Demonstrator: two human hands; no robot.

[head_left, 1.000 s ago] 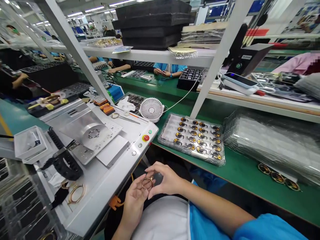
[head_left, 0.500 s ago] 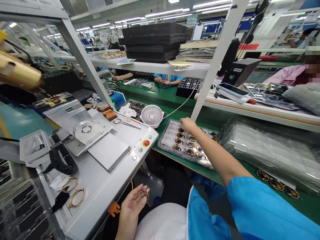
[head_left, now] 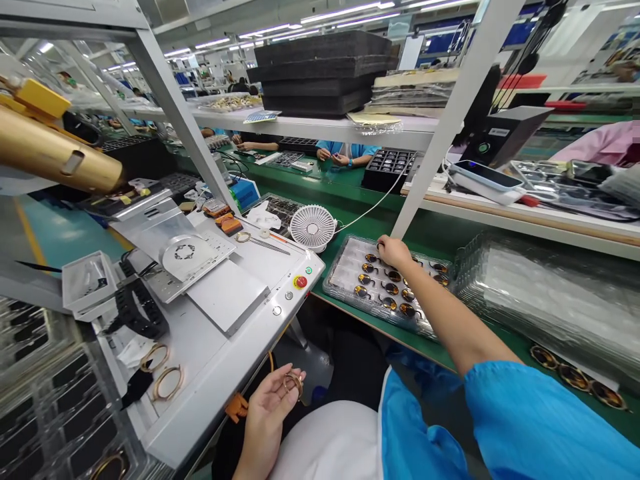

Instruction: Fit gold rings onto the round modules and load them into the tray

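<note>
Your left hand (head_left: pixel 273 403) was closed on a gold rim (head_left: pixel 297 383), well nearer to you than the fan (head_left: pixel 313 227). Your right hand (head_left: pixel 394 253) was over the far side of the tray (head_left: pixel 341 275), just right of the fan; whether its fingers gripped anything could not be told. Dark lenses (head_left: pixel 369 269) lay in that tray, also right of the fan

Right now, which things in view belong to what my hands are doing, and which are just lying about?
Likely in use:
thin gold-coloured ring, in the left hand
clear plastic tray of dark, amber-patched rounded pieces, with the right hand at its far side

Apparently lying about:
round white plastic fan
blue-edged, dark-screened phone
stacked black rectangular slabs
</note>
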